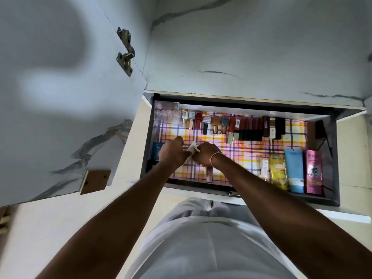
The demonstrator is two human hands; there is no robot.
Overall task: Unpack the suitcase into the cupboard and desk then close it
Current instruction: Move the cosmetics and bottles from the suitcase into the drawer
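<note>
Drawer (pixel 330 200) – pulled open below the person, check liner showing; suitcase not in view, so what is left to unpack and the closing can't be judged.

Near edge: pink tube (pixel 269 176) lying just under the hands. Right front: tubes in a row, yellow (pixel 278 172), blue (pixel 294 170), pink BB (pixel 313 172), w/ a slim pale one beside them. Looks like stocking is well along.

Hands, mid-left of drawer: left hand (pixel 172 151) and right hand (pixel 205 154) are both curling round a small white packet (pixel 192 147), pinching it between them (a thin gold-tipped stick is poking out; what it is, can't tell). Packet is being held above the liner, not set down yet.

Far row: lipsticks (pixel 251 127), bottles, clear box (pixel 167 113) at far left, all lying side by side.

Cupboard door (pixel 60 97) is standing open at left.
</note>
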